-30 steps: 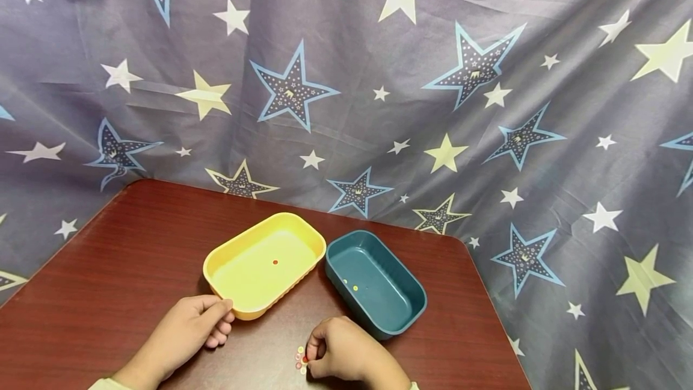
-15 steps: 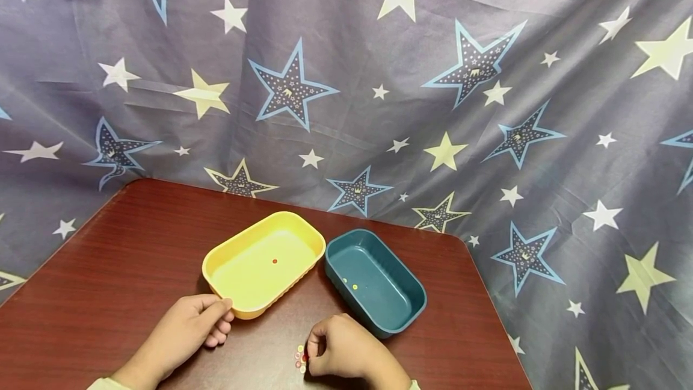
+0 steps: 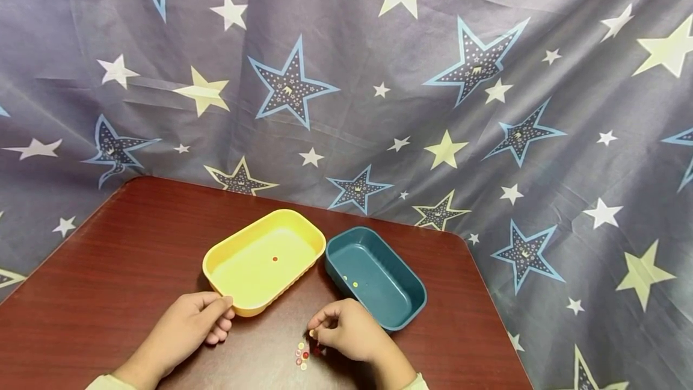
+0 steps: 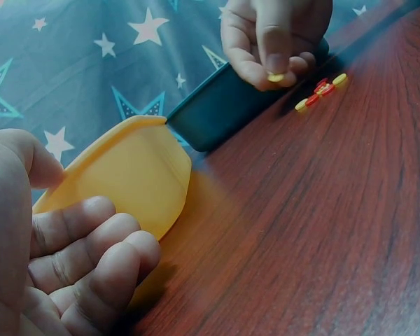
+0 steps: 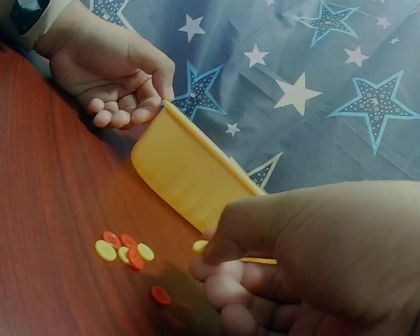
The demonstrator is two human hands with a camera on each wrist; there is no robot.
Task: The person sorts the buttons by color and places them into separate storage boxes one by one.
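Note:
My left hand [image 3: 196, 325] pinches the near-left rim of a yellow plastic tub [image 3: 251, 278], thumb on top. One small red button [image 3: 275, 259] lies inside that tub. Between thumb and forefinger, my right hand [image 3: 352, 331] holds a yellow button [image 5: 200, 246] just above the table, close to the near side of a dark teal tub [image 3: 381, 278]. Below the fingers, a cluster of red and yellow buttons [image 5: 124, 250] lies on the table. A separate red button [image 5: 160, 295] sits nearer the right hand. Two yellow buttons [image 3: 355, 284] are in the teal tub.
The reddish-brown wooden table [image 3: 108, 269] carries both tubs, which stand side by side with their far ends nearly touching. A grey curtain with stars [image 3: 346, 89] hangs behind the table and along its right side.
My right hand has lifted off the cluster with a yellow button and shifted slightly up toward the tubs. A lone red button now shows beside the cluster. The left hand keeps its grip.

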